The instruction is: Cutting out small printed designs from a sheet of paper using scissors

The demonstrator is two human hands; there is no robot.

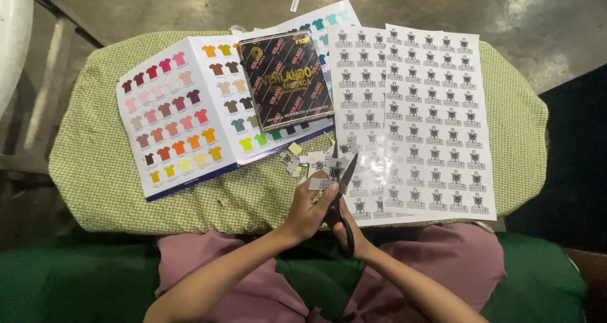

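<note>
My left hand [308, 212] pinches a small white paper cutout [321, 184] printed with a black emblem, just above my lap. My right hand [349, 229] grips black-handled scissors [344, 190], whose blades point up and away, right beside the cutout. Several small cut pieces [302, 160] lie on the green checked cloth [95, 165] just beyond my hands. Two white sheets [436, 117] printed with rows of the same black emblem lie to the right.
An open colour-chart booklet [174, 108] showing many small coloured shirts lies at the left, with a dark patterned flat box [288, 79] resting on it. The padded board under the cloth sits over my pink-clothed lap. Concrete floor lies beyond.
</note>
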